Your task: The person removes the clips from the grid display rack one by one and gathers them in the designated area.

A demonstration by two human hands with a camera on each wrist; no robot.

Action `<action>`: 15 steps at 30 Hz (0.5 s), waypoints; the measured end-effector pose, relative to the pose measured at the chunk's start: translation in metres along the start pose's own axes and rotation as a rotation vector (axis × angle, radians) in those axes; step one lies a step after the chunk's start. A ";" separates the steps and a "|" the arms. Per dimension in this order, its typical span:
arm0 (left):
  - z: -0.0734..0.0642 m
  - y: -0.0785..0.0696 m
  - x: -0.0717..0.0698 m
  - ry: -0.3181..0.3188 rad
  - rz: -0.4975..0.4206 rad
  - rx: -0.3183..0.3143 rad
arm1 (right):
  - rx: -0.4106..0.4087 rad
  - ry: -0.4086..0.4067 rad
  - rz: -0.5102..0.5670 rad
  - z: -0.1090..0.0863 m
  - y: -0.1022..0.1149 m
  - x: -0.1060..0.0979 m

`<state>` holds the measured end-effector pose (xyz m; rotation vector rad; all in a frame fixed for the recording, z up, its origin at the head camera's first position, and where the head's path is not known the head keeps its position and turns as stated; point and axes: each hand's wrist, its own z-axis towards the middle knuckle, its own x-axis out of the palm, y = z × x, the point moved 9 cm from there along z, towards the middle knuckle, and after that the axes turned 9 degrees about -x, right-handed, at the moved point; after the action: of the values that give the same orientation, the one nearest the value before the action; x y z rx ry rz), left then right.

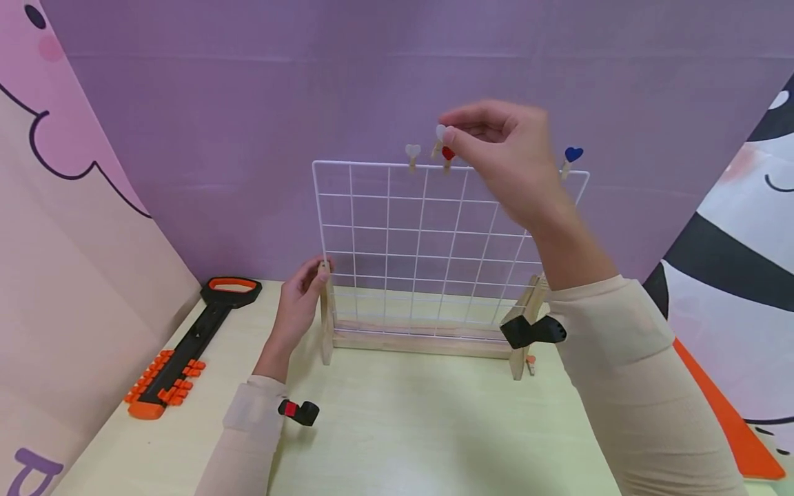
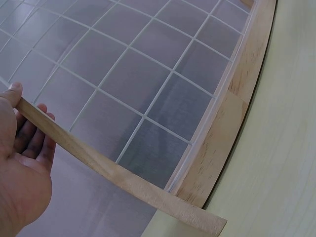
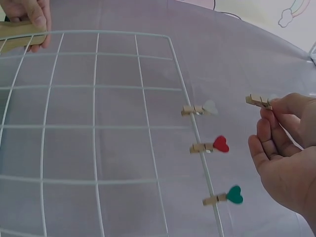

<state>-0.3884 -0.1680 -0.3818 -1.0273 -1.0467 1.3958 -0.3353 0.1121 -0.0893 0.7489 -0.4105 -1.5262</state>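
Observation:
My left hand [image 1: 294, 310] grips the left wooden upright [image 2: 94, 160] of a stand that holds a white wire grid [image 1: 372, 164]. Above the grid's top wire, my right hand [image 1: 517, 155] pinches a small wooden clothespin [image 3: 256, 100] with a white heart, apart from the wire. Clipped along that wire are clothespins with a white heart [image 3: 210, 107], a red heart [image 3: 220, 144] and a green heart [image 3: 235, 194]. A blue-heart clothespin [image 1: 573, 153] sits near the right corner. In the head view my right hand hides the green one.
By the stand's right foot lies an orange-heart clothespin [image 1: 531, 361] on the pale table [image 1: 397, 427]. A black and orange tool-shaped object [image 1: 198, 334] with several orange clips lies at left. A purple backdrop [image 1: 248, 138] stands behind the grid.

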 end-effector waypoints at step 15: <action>0.000 0.000 -0.008 -0.012 0.031 -0.027 | -0.006 0.005 -0.105 -0.035 -0.010 -0.034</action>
<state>-0.3874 -0.1760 -0.3813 -1.0607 -1.0650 1.4177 -0.3200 0.1524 -0.1142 0.7802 -0.3675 -1.6226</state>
